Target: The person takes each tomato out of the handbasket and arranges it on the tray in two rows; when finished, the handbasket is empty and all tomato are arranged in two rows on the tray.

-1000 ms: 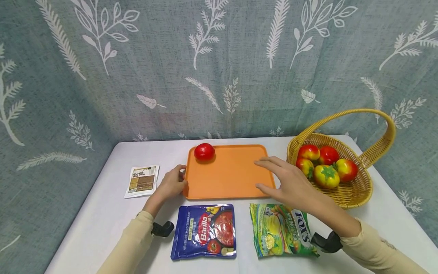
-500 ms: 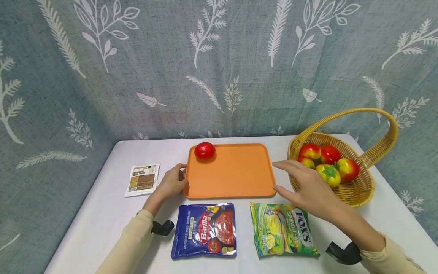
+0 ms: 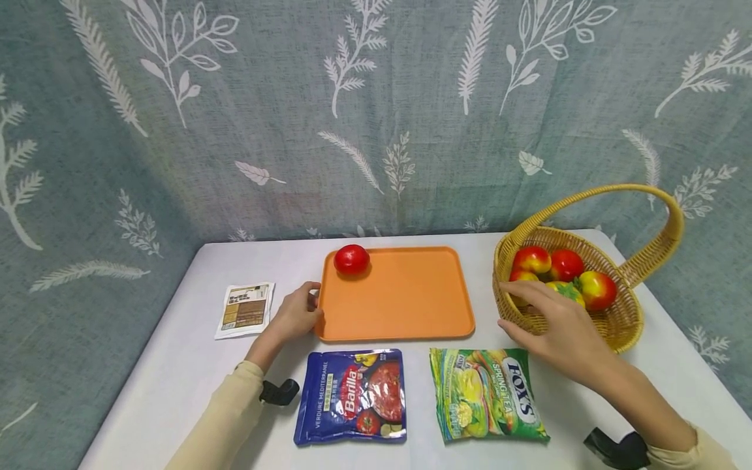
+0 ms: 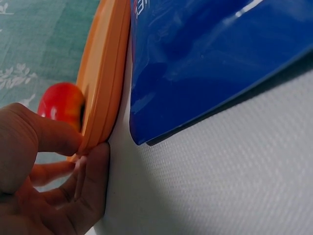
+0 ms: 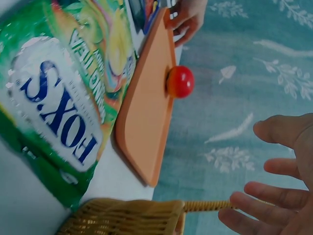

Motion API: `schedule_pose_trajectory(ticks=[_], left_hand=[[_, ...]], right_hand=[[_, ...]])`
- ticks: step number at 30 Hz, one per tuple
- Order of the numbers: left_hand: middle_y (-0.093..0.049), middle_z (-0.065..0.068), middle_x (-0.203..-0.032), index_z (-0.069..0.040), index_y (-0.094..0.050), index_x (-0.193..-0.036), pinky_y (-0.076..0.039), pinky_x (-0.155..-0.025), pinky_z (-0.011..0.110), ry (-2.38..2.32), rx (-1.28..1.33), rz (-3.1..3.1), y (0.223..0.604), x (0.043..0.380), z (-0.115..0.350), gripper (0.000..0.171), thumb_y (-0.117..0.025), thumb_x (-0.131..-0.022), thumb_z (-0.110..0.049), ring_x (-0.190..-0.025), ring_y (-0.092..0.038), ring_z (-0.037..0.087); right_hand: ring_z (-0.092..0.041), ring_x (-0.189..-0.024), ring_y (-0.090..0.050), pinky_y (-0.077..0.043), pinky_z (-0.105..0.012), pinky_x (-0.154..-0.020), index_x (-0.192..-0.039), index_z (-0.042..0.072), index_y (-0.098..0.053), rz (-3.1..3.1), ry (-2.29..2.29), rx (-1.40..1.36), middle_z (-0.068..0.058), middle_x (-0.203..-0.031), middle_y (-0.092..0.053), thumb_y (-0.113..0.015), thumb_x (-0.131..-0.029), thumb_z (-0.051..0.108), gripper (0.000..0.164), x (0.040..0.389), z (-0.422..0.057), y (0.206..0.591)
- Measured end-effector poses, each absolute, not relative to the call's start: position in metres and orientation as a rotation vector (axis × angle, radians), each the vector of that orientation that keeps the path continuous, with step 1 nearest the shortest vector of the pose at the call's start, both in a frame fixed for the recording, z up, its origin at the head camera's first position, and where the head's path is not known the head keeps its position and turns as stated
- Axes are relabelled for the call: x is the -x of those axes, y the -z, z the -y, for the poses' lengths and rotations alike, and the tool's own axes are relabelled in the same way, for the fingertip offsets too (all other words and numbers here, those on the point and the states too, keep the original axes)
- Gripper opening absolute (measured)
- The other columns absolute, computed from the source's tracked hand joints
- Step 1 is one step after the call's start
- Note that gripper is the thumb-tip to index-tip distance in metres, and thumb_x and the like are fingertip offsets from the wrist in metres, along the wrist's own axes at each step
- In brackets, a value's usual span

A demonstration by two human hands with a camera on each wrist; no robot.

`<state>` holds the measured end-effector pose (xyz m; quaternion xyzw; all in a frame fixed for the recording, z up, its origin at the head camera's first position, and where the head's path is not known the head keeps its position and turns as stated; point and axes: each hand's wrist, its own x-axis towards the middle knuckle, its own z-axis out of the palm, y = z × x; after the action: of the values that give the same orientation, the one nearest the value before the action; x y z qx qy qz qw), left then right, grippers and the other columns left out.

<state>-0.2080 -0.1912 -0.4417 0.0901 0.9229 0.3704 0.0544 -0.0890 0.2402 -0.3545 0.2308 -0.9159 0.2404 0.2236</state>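
An orange tray (image 3: pixel 393 300) lies flat on the table with a red fruit (image 3: pixel 352 260) in its back left corner. At the tray's left edge, my left hand (image 3: pixel 296 310) pinches the rim; the left wrist view has the thumb (image 4: pixel 58 136) on the rim and fingers lower down beside it. My right hand (image 3: pixel 558 323), fingers apart and holding nothing, is in front of the wicker basket (image 3: pixel 631 320) and covers part of it. Several red and yellow fruits, one a red-yellow fruit (image 3: pixel 596 291), lie in the basket.
A blue Barilla pouch (image 3: pixel 351 397) and a green Fox's candy bag (image 3: pixel 487 395) lie in front of the tray. Left of it is a small white-and-brown packet (image 3: pixel 245 310). The basket's tall handle (image 3: pixel 611 189) arches up. A patterned curtain (image 3: pixel 282 130) stands behind the table.
My right hand has moved right, from over the tray's right edge to the front of the basket. My left hand, the tray and the red fruit stay where they were.
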Motion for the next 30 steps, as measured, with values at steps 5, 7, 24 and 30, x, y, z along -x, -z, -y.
schedule_pose_trajectory(ticks=[5, 7, 24, 30], left_hand=[[-0.063, 0.016, -0.096, 0.009, -0.046, -0.136, -0.052, -0.059, 0.032, -1.141, -0.268, -2.793, 0.443, 0.21, 0.191, 0.057, -0.06, -0.081, 0.004, -0.075, -0.06, 0.024], [-0.063, 0.016, -0.096, 0.008, -0.046, -0.136, -0.052, -0.058, 0.032, -1.138, -0.26, -2.789, 0.444, 0.21, 0.19, 0.056, -0.06, -0.081, 0.004, -0.074, -0.06, 0.023], [-0.062, 0.016, -0.098, 0.008, -0.046, -0.137, -0.05, -0.062, 0.032, -1.104, -0.233, -2.807, 0.442, 0.206, 0.192, 0.057, -0.06, -0.082, 0.003, -0.078, -0.058, 0.024], [-0.062, 0.015, -0.098, 0.007, -0.046, -0.138, -0.05, -0.061, 0.032, -1.119, -0.228, -2.806, 0.443, 0.206, 0.19, 0.057, -0.06, -0.083, 0.004, -0.076, -0.058, 0.024]], right_hand=[[-0.027, -0.105, -0.065, -0.057, -0.044, -0.076, -0.128, 0.008, -0.065, 2.53, -0.626, -0.602, -0.009, -0.124, -0.066, -0.087, -0.074, 0.015, 0.059, 0.086, -0.249, 0.354], [-0.026, -0.102, -0.066, -0.057, -0.037, -0.074, -0.128, 0.009, -0.065, 2.529, -0.608, -0.592, -0.008, -0.124, -0.066, -0.087, -0.073, 0.015, 0.059, 0.086, -0.252, 0.354], [-0.035, -0.085, -0.065, -0.055, -0.049, -0.065, -0.126, 0.005, -0.064, 2.58, -0.55, -0.457, -0.019, -0.123, -0.062, -0.085, -0.075, 0.019, 0.057, 0.093, -0.277, 0.365], [-0.044, -0.092, -0.064, -0.052, -0.06, -0.07, -0.126, 0.001, -0.063, 2.605, -0.514, -0.404, -0.023, -0.123, -0.061, -0.085, -0.074, 0.018, 0.059, 0.095, -0.29, 0.368]])
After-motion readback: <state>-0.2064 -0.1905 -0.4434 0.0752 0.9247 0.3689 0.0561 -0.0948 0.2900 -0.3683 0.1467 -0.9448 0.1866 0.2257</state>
